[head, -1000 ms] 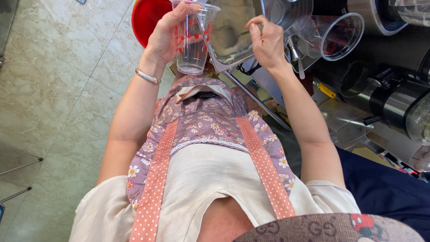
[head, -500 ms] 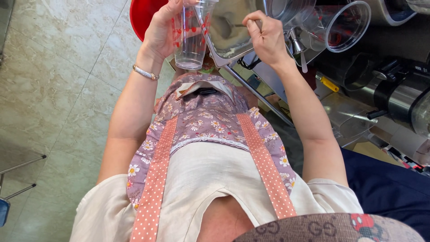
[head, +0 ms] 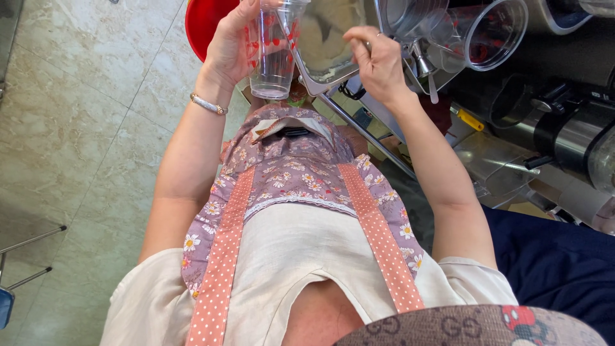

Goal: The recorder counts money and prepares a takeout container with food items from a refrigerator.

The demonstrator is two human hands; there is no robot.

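Note:
My left hand (head: 232, 48) grips a clear plastic cup (head: 273, 61) with small red prints, held upright at the top of the view. My right hand (head: 378, 61) is closed around the thin metal handle of a spoon or scoop that reaches into a steel tray (head: 323, 80) of pale, off-white food right beside the cup. The scoop's bowl is hidden behind the cup and hand. A bracelet sits on my left wrist.
A red round bin (head: 204, 25) stands on the tiled floor (head: 77, 128) behind the cup. Clear plastic jugs (head: 490, 38) and steel machines (head: 570, 134) crowd the counter at right. A person in dark blue clothing (head: 564, 269) is at lower right.
The cup has risen slightly toward the tray. My right hand has shifted a little, working the handle inside the tray.

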